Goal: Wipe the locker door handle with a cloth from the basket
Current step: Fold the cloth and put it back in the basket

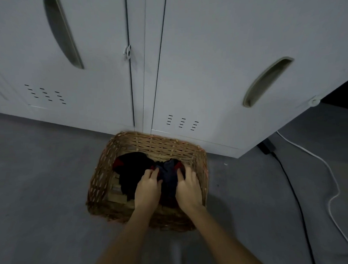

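Fetching stage: left hand [148,189] and right hand [189,188] curl fingers [149,174] into cloth [168,176] in basket [149,141]; next, lift toward locker handle [268,81]

The floor [42,176] is plain grey and smooth, dim in this light. A woven wicker basket [150,144] sits on it near the middle of the view, its far rim close to the foot of the pale grey lockers [206,71], which stand on the floor along the back. To the right, past the corner of the lockers, two cables lie on the floor: a black cable [289,187] running toward the near edge, and a white cable [308,151] curving beside it, further right. A small black plug [266,146] rests where they begin, just beside the lockers' base.
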### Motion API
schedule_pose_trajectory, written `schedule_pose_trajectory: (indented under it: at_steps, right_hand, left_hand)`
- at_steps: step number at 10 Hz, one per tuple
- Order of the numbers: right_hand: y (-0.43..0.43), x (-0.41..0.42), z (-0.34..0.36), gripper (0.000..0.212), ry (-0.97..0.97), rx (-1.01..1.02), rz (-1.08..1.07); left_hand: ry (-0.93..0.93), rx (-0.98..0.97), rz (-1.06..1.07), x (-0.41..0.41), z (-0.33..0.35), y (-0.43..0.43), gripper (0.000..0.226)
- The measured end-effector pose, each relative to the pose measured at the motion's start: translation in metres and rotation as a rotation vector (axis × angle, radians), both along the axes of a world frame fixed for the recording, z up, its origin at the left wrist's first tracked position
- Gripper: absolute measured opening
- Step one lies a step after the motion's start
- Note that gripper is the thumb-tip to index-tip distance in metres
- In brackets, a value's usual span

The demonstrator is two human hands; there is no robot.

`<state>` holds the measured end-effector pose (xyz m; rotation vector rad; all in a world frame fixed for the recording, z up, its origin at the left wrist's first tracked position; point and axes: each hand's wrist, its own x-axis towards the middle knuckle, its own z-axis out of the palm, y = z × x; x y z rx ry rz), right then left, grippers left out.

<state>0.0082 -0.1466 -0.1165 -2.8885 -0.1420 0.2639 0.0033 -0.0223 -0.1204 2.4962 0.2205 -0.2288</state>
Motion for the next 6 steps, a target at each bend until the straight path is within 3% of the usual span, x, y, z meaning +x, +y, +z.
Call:
schedule_pose_trajectory:
  at_steps: [1,4,6]
  right_hand:
    - [-0.001,-0.002,0.000,0.067,0.085,-0.045,0.111]
    - [0.001,0.004,0.009,0.062,0.198,-0.098,0.100]
    - [0.006,0.005,0.097,0.059,0.139,-0.090,0.139]
  left_hand:
    - [0.049,0.041,-0.059,-0.002,-0.004,0.000,0.055]
    - [0.280,0.248,-0.322,0.004,0.013,0.008,0.068]
    - [0.199,0.344,-0.379,0.000,0.100,0.003,0.064]
